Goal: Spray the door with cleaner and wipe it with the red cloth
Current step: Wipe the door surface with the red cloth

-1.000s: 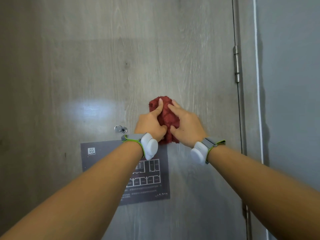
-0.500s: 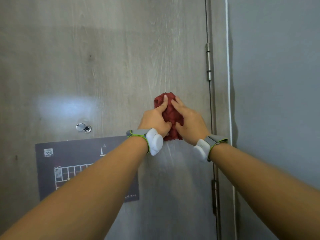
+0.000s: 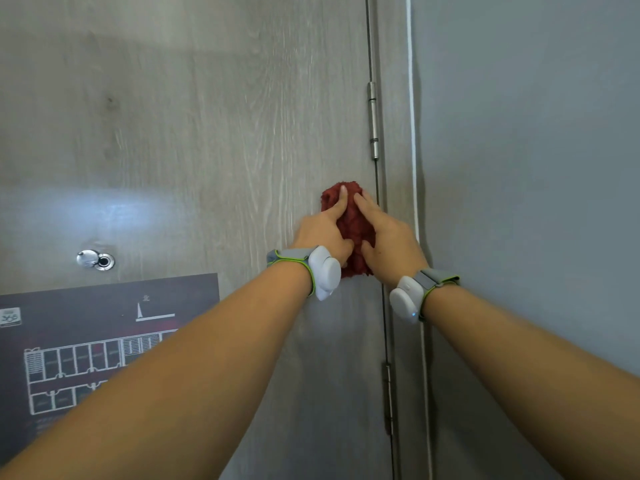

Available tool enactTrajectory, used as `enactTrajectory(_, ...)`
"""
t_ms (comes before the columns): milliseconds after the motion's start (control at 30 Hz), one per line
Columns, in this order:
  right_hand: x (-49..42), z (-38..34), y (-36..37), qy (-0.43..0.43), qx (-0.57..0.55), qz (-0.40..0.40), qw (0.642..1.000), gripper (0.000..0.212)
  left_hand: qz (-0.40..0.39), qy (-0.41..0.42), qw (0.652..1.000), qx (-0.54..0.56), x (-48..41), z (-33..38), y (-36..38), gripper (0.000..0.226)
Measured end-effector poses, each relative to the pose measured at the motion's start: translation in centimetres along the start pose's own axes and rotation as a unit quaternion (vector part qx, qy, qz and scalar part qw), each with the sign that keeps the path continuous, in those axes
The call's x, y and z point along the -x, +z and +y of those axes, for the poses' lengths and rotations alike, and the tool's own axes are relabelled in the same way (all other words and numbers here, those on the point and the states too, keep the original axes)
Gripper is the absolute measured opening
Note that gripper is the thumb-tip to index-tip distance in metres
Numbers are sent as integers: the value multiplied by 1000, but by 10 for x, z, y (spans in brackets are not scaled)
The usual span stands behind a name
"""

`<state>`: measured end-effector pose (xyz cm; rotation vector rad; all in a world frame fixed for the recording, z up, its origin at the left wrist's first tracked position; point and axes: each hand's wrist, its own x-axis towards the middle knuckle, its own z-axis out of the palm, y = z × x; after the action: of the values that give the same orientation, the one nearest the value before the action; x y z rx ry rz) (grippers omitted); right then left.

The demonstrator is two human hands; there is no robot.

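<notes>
Forearms reach from the near edge to the door (image 3: 207, 116). Left hand (image 3: 323, 233) and right hand (image 3: 389, 242) lie flat, side by side, fingers extended, both pressing the bunched cloth (image 3: 353, 230) against the door just left of the hinge-side gap. Neither hand is closed around it; each pins it by palm pressure. Cloth appears soft, light and compressible, and will likely bunch or slip under uneven load. Hold by spreading both palms over its middle. Farther up, a hinge (image 3: 373, 121) sits above. No cleaner is visible.
</notes>
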<state>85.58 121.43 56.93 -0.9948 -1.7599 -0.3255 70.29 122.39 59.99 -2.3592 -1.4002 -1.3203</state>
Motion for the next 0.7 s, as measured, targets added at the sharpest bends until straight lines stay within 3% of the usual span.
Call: enactTrajectory(700,61,37,8,47,-31,-26,998,87,-58,-1,998,-4,41,4,59,90)
